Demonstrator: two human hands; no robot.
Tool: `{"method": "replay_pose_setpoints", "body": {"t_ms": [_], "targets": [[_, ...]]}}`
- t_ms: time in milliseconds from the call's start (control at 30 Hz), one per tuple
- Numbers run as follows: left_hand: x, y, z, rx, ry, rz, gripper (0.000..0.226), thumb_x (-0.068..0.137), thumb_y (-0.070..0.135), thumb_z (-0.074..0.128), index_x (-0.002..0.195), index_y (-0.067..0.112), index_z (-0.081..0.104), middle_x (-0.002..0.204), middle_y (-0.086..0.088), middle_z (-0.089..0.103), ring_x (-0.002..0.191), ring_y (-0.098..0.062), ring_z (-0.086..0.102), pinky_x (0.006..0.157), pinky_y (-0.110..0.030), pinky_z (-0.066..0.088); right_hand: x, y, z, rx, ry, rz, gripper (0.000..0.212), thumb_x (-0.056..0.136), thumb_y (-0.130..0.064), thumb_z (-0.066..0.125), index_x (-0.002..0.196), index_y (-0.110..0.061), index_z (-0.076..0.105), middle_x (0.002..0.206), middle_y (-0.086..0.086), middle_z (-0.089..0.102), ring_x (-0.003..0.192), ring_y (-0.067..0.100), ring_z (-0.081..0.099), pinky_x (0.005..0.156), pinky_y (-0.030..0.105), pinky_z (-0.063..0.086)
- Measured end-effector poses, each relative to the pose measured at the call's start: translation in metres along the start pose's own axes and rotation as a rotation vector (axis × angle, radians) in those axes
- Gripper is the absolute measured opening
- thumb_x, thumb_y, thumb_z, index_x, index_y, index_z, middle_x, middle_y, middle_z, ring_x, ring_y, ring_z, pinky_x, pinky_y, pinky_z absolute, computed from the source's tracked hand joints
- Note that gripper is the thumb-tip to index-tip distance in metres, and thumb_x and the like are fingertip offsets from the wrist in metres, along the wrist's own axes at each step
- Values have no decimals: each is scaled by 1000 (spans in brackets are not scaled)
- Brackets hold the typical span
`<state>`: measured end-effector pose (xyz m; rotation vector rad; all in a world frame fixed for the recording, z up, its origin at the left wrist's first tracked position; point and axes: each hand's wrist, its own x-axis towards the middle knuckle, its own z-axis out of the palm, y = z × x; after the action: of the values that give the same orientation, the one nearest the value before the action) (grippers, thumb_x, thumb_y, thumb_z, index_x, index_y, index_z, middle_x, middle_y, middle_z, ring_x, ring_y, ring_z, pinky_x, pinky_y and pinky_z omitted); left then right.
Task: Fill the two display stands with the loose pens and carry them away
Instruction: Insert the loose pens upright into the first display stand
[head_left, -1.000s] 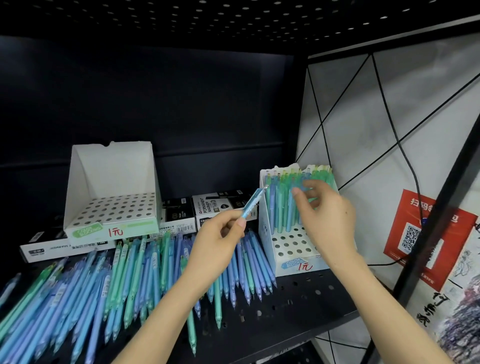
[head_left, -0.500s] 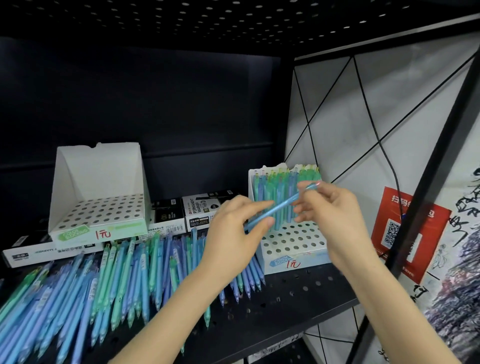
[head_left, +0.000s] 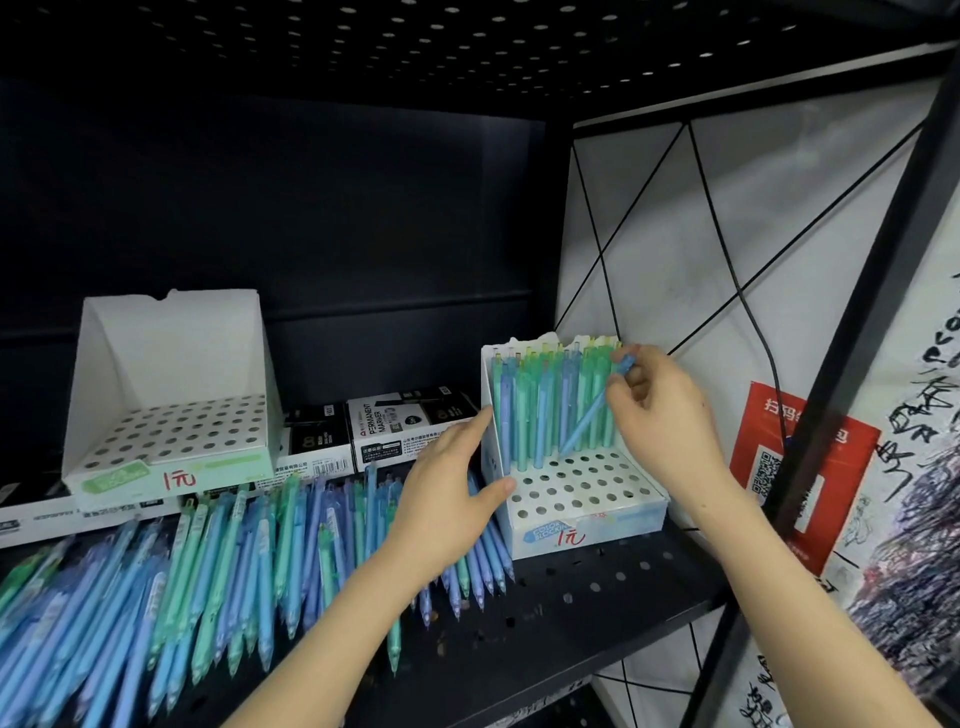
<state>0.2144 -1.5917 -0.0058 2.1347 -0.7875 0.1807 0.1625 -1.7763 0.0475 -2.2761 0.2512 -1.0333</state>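
One empty stand (head_left: 171, 353), one part-filled stand (head_left: 587, 522); right hand (head_left: 660, 410) pinches one blue pen (head_left: 586, 422), left hand (head_left: 447, 499) flat.

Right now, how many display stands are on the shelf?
2: the empty stand at back left; the part-filled stand at right, where the right hand holds a blue pen.

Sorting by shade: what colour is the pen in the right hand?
The pen is light blue; head view.

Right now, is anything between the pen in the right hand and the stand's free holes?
Nothing visible. The blue pen in the right hand has its tip at the open holes of the stand; the left hand touches only its side wall.
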Motion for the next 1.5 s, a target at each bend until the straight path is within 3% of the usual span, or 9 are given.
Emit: {"method": "replay_pose_setpoints", "body": {"t_ms": [100,333,500,700,867,1033,1200,1333,1500], "targets": [[0,-1,0,-8,5,-3,73,87,30,62,146,37,19,148,14,30,134,-10,33,110,-37,33,2,2,7,-37,-86,-31,32,94,-16,48,126,-11,52,70,-7,50,63,9,49,55,20,39],[1,-3,1,-9,15,3,74,87,30,63,146,39,18,147,17,29,133,-9,33,110,-36,33,6,0,24,28,-77,-16,23,92,-13,53,114,-8,55,83,-6,57,77,14,56,71,28,45],[3,-2,1,15,8,0,74,87,31,63,146,37,19,147,15,31,132,-10,33,110,-36,33,1,7,38,-55,-141,4,18,90,-13,55,107,-10,59,95,1,65,76,7,53,66,19,39],[-5,-6,-28,13,144,-49,46,90,31,59,134,31,46,135,6,47,127,-13,41,106,-34,36,-28,-22,28,-62,95,-67,23,89,-23,58,108,-12,61,80,-9,60,73,12,55,67,28,44],[-38,-27,-76,258,289,-190,29,91,29,56,119,26,60,120,2,56,110,-15,53,86,-24,39,-74,-60,47,-10,-386,-168,29,87,-44,58,109,-25,61,73,-16,59,70,3,56,66,21,45],[-87,-50,-110,470,261,-423,36,91,39,53,124,24,57,127,-5,53,115,-22,52,89,-30,41,-101,-78,76,-33,-559,-238,50,84,-57,53,125,-28,54,87,-11,64,76,3,54,71,17,42],[-111,-68,-125,667,239,-592,61,87,56,48,137,22,43,131,-11,50,122,-28,45,94,-37,42,-110,-86,98,-226,-557,-295,72,79,-69,46,130,-17,47,116,0,59,106,16,56,82,25,47],[-110,-79,-122,558,146,-655,78,81,64,49,144,21,30,141,-11,44,130,-29,39,101,-41,39,-109,-93,115,-335,-579,-256,81,78,-73,45,131,-12,44,122,8,55,113,22,52,83,29,46],[-102,-77,-117,428,222,-648,84,77,54,65,144,21,27,141,-9,44,130,-29,39,103,-44,38,-104,-102,126,-218,-540,-148,67,81,-62,55,127,-14,48,113,7,59,97,21,60,73,30,50]]}}
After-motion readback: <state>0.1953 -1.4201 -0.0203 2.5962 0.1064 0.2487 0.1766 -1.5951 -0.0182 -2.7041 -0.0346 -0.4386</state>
